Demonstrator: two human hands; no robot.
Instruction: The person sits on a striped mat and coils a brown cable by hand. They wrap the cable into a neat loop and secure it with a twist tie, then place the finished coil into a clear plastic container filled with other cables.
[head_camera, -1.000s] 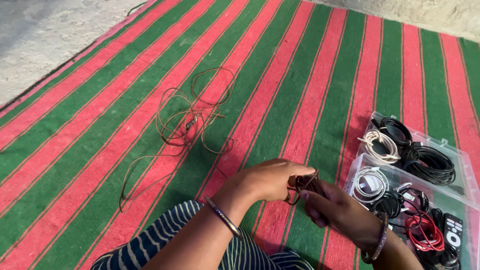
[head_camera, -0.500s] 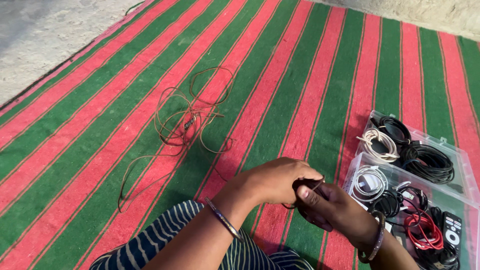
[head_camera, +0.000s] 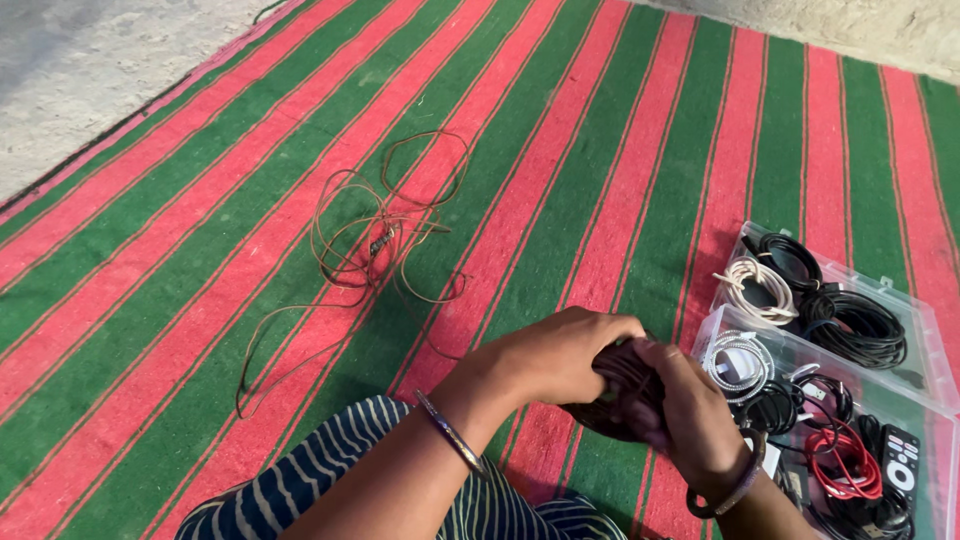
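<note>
Two hands are meeting over a small dark-brown coil of wire (head_camera: 622, 388), low in the frame just above the striped knee. Left hand (head_camera: 555, 355) has its fingers curled over the top of the bundle, right hand (head_camera: 685, 410) cups it from the other side, so both have a closed grip on that same coil. I can't really tell which fingers are doing the pinching, they overlap too much.

Progress-wise, I'd call it maybe a third to halfway. The wound part in the hands looks like a handful of loops, but most of the brown wire (head_camera: 375, 245) is a loose tangle spread out on the red and green striped mat (head_camera: 620, 150), well apart from the hands, with one long loop trailing off toward the lower left. A thin strand seems to run from that tangle back toward the hands, so all that slack is left to be gathered.

Off to the right sit clear plastic boxes (head_camera: 925, 345) already holding neatly coiled cables: black ones, a white coil (head_camera: 760, 285), a red cable (head_camera: 845, 465), plus a remote control (head_camera: 905, 465). So the other cords look sorted, and this brown one isn't in a box yet.
</note>
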